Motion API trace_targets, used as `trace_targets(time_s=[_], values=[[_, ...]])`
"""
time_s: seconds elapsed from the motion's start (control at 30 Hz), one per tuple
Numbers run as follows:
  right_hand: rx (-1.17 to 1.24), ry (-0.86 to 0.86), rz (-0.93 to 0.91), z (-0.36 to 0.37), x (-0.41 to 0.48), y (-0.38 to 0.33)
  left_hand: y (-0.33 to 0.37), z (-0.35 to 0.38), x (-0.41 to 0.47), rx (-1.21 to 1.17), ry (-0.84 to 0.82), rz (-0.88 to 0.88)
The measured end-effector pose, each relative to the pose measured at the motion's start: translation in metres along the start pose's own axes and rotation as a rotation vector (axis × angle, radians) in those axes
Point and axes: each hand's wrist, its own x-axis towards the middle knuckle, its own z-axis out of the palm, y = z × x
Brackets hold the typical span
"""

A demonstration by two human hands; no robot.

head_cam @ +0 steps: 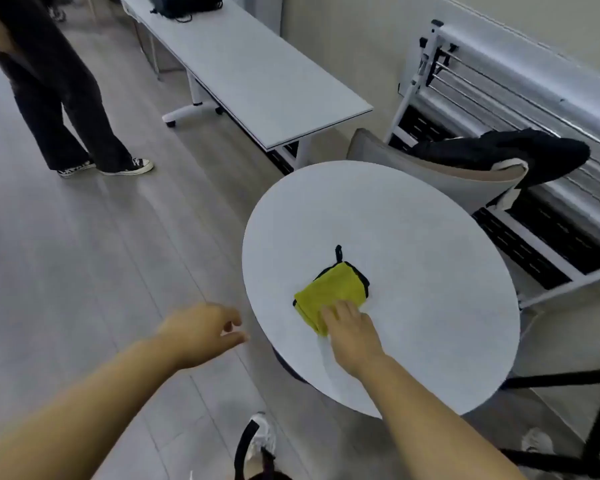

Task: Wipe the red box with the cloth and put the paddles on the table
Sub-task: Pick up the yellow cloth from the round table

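One yellow cloth [329,289] on one round table [413,237], right hand [352,332] resting on it, left hand [201,332] relaxed, empty

Beyond the fingers [336,311] stands a long white rectangular desk [257,74]; a beige chair [447,181] draped with a black jacket [516,150] sits farther right.

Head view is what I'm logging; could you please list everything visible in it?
round table: one, white, centre right
cloth: one, yellow with black trim, on the round table
long table: one, white, behind
bag: one, dark, on the long table
chair: one, beige, behind the round table
garment: one, black, draped on the chair
bystander: one, dark trousers, upper left
left hand: loosely curled, empty, over the floor
right hand: fingers resting on the cloth
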Motion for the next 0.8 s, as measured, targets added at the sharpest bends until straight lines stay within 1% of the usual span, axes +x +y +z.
trace_targets(time_s=[0.07, 0.13, 0.23, 0.27, 0.33, 0.4, 0.47, 0.5, 0.6, 0.73, 0.8], values=[[-0.044, -0.059, -0.039, 0.003, 0.023, 0.010, -0.002, -0.001, 0.014, -0.004, -0.018, -0.051], [-0.097, -0.092, -0.095, 0.005, 0.041, 0.016, -0.004, -0.001, 0.022, -0.020, -0.002, -0.084], [-0.090, -0.117, -0.110, 0.010, 0.056, 0.019, -0.010, 0.004, 0.030, -0.063, 0.002, -0.134], [-0.096, -0.106, -0.121, 0.012, 0.057, 0.020, -0.011, 0.005, 0.031, -0.084, 0.004, -0.153], [-0.073, -0.029, -0.147, 0.017, 0.061, 0.023, -0.014, 0.008, 0.030, -0.100, -0.008, -0.181], [-0.088, 0.007, -0.134, 0.016, 0.066, 0.023, -0.017, 0.009, 0.029, -0.105, -0.004, -0.198], [-0.004, -0.003, -0.150, 0.005, 0.071, 0.017, -0.022, 0.010, 0.024, -0.119, 0.007, -0.215], [0.016, 0.001, -0.147, -0.002, 0.075, 0.011, -0.025, 0.010, 0.021, -0.127, 0.012, -0.227], [-0.041, -0.044, -0.177, -0.020, 0.083, -0.012, -0.037, 0.011, 0.005, -0.151, 0.023, -0.276], [-0.093, -0.096, -0.325, -0.037, 0.073, -0.069, -0.057, 0.015, -0.033, -0.207, 0.087, -0.347], [-0.099, -0.070, -0.417, -0.046, 0.064, -0.105, -0.068, 0.019, -0.060, -0.238, 0.131, -0.390]])
